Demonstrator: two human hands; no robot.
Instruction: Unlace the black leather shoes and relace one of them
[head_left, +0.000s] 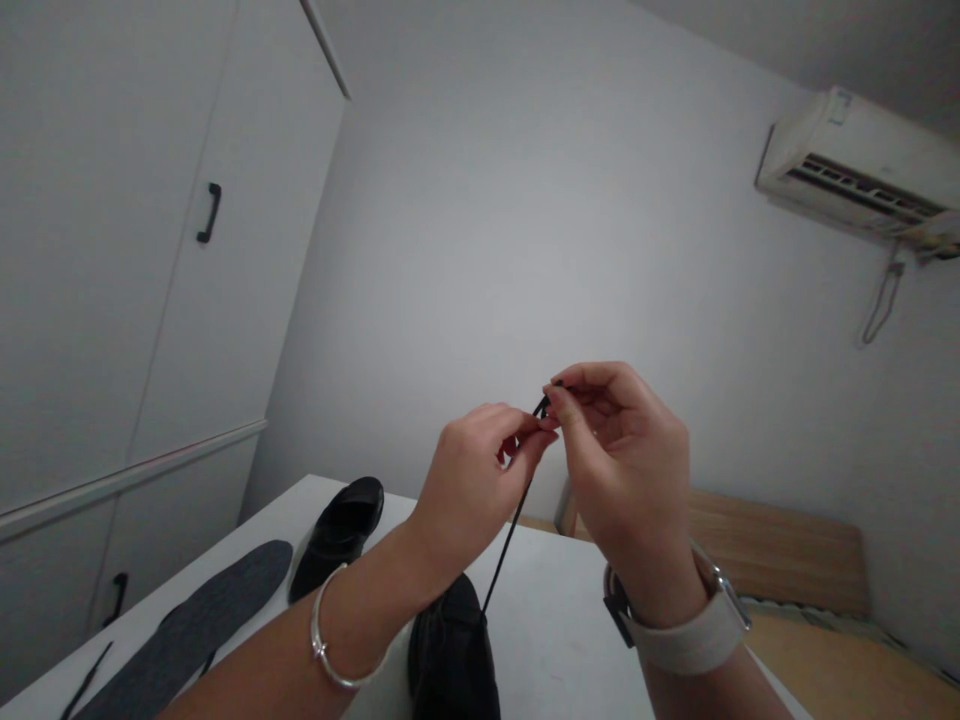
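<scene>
Both my hands are raised above a white table (pixel 555 610). My left hand (pixel 469 485) and my right hand (pixel 622 460) pinch the upper end of a black shoelace (pixel 510 535) between thumb and fingers, fingertips almost touching. The lace runs taut down to a black leather shoe (pixel 450 655) lying on the table just below my wrists. A silver bracelet is on my left wrist, a watch with a pale band on my right.
A second black shoe (pixel 341 535) lies further back on the table. Dark grey insoles (pixel 202 620) and a loose black lace (pixel 86 680) lie at the left. White cupboards (pixel 135 250) stand left, an air conditioner (pixel 855 170) hangs upper right, a wooden bed frame (pixel 780 560) is behind.
</scene>
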